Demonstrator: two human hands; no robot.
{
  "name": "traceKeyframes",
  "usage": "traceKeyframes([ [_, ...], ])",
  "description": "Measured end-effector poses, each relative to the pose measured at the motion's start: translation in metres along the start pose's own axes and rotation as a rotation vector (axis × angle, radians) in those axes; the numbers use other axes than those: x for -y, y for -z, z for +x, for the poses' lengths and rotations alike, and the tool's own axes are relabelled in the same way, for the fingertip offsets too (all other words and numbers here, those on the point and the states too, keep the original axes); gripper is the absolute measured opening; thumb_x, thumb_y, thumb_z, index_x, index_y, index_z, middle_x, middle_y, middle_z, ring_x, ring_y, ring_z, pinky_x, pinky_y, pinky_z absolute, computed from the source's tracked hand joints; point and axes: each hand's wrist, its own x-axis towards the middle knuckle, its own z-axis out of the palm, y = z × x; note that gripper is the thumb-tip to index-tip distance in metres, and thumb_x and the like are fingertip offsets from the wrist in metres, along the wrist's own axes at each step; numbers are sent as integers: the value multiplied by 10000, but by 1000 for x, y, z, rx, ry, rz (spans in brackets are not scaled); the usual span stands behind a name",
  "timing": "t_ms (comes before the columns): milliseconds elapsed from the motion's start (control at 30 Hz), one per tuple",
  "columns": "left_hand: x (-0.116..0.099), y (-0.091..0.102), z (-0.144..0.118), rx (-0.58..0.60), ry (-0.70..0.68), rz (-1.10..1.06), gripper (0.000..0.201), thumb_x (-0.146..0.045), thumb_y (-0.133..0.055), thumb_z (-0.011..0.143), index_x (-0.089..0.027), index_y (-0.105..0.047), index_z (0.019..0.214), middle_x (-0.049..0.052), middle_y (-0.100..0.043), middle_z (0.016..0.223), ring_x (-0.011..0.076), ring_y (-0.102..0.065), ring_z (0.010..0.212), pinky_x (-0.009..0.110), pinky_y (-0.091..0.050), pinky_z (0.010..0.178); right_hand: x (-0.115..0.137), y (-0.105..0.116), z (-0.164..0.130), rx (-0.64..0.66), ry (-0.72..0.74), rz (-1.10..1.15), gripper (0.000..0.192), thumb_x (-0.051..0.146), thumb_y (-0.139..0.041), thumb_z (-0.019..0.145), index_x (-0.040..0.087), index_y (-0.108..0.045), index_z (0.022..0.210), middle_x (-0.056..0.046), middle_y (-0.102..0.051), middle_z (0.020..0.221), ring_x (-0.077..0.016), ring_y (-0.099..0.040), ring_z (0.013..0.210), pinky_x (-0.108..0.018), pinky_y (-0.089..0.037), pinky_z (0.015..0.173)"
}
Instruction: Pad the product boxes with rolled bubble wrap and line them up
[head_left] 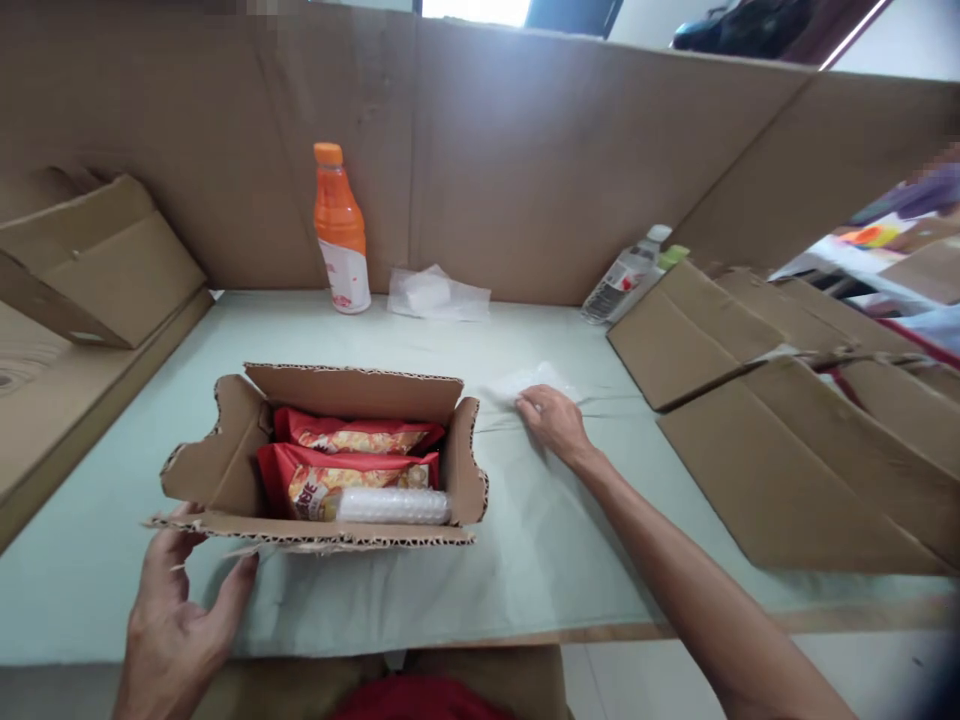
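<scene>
One cardboard box (354, 390), two red packets (304, 468) inside, my left hand (178, 622) spread against it, my right hand (556, 422) on plastic (538, 376), grip unclear.

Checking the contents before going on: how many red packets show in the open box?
2. The far packet lies near the back wall of the box; the near packet lies just in front of it, behind the bubble-wrapped item. More could be hidden underneath.

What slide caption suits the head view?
Left hand at an open cardboard box holding red packets and a bubble-wrapped item; right hand at clear plastic.
</scene>
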Motion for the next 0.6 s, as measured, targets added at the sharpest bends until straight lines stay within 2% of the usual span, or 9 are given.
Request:
traceKeyframes([
  [67, 2, 1, 0, 15, 56, 4, 803, -612, -691, 747, -238, -474, 1423, 93, -626, 1283, 304, -628, 1115, 354, -533, 774, 12, -4, 30, -17, 21, 35, 218, 219, -558, 939, 174, -769, 967, -125, -759, 1061, -276, -689, 1014, -392, -535, 906],
  [133, 0, 0, 1, 27, 94, -19, 778, -605, -685, 741, -233, -490, 1396, 91, -631, 1251, 303, -630, 1107, 333, -527, 718, 34, -12, 62, -29, 59, 77, 235, 233, -542, 959, 179, -765, 1011, -122, -753, 1100, -275, -681, 1060, -396, -527, 938],
  [233, -5, -5, 1, 14, 94, -35, 674, -560, -663, 756, -227, -533, 1327, 82, -646, 1181, 287, -636, 1082, 358, -547, 815, 80, -26, 104, -27, 159, 174, 268, 250, -535, 975, 198, -734, 1147, -92, -734, 1195, -247, -659, 1133, -390, -512, 1000],
  [333, -13, -6, 5, -6, 76, 4, 555, -519, -653, 728, -212, -588, 1186, 81, -668, 1077, 281, -653, 1007, 376, -560, 839, 115, -32, 118, -19, 308, 412, 390, 305, -568, 961, 213, -634, 1334, -84, -658, 1364, -235, -624, 1209, -401, -521, 1010],
  [400, -18, -5, 10, 11, 81, -21, 484, -490, -653, 703, -212, -597, 1095, 82, -672, 1011, 282, -663, 981, 375, -570, 828, 122, -27, 105, -4, 337, 580, 429, 366, -557, 962, 218, -608, 1361, -93, -624, 1409, -251, -609, 1234, -426, -533, 991],
  [467, -22, -4, 16, 47, 96, -83, 401, -481, -663, 672, -224, -597, 974, 72, -664, 933, 283, -672, 949, 376, -577, 823, 115, -18, 73, 51, 277, 691, 425, 422, -541, 958, 223, -633, 1322, -99, -647, 1373, -268, -630, 1203, -439, -546, 963],
  [533, -25, -4, 22, 113, 135, -156, 342, -494, -683, 644, -240, -580, 850, 55, -652, 854, 279, -681, 894, 377, -585, 793, 102, -9, 27, 125, 183, 780, 460, 471, -564, 936, 216, -642, 1311, -113, -667, 1339, -285, -655, 1164, -434, -557, 942],
  [600, -26, -6, 26, 176, 192, -233, 344, -533, -706, 624, -255, -550, 753, 34, -631, 754, 279, -687, 843, 372, -590, 746, 90, -2, -26, 144, 105, 868, 522, 535, -572, 926, 232, -621, 1347, -112, -647, 1375, -300, -645, 1190, -420, -564, 935],
])
